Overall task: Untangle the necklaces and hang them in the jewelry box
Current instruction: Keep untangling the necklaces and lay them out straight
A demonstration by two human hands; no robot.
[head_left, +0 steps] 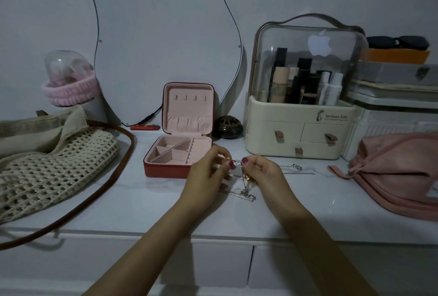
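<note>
Both hands, left (208,172) and right (262,172), pinch the tangled necklaces (244,186) just right of the open box (180,148); hooks (190,98) lie up-left, nearer left.

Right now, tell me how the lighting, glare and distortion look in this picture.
Head view: dim, bluish light; wide-angle bending curves the counter edge; a bright logo reflection glares on the clear organizer lid; the necklaces between the hands are fine and soft, hard to resolve.
</note>
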